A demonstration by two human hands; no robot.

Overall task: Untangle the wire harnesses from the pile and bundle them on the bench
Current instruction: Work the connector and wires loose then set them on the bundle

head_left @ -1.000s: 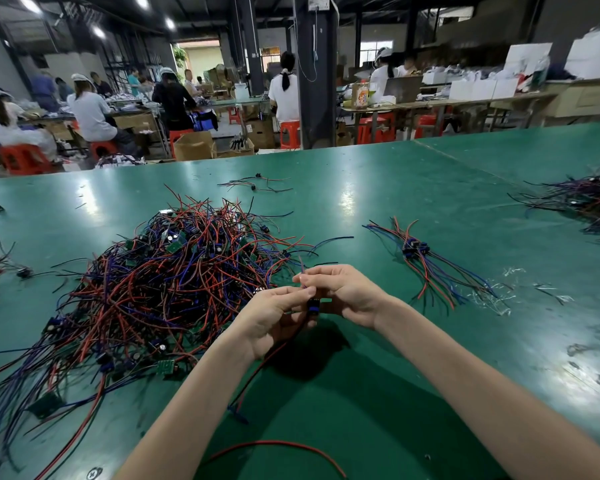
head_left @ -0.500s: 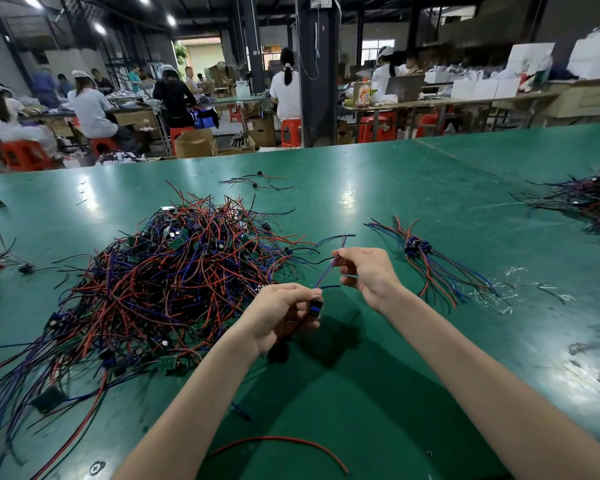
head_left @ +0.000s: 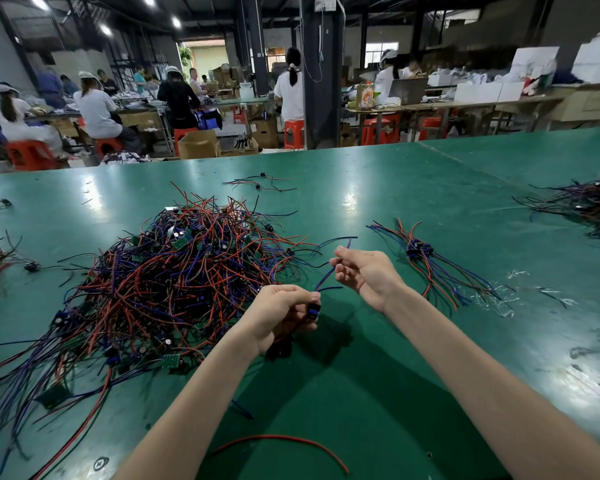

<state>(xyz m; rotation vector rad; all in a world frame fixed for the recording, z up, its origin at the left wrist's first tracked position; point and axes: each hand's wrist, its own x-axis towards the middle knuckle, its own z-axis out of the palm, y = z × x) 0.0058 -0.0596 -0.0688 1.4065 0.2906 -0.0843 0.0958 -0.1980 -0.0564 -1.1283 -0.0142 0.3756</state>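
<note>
- While the wire harness point(head_left: 326, 278) hangs between both hands, bare bench point(head_left: 378, 393) spreads below it toward 6 o'clock, and the bench's far edge runs across at 12 o'clock.
- Its blue connector point(head_left: 313, 308) sits in the curled fingers of the left hand point(head_left: 278, 315), which grips it; the right hand point(head_left: 368, 271) pinches the harness farther up, at its fingertips.
- Long axis runs from the connector at 7 o'clock up toward 1 o'clock.
- At 9 o'clock the tangled pile point(head_left: 174, 278) edges up to the left hand; at 3 o'clock the sorted bundle point(head_left: 430, 265) lies near the right wrist, apart from it.
- A loose red wire point(head_left: 281, 439) curves at 6 o'clock.
</note>
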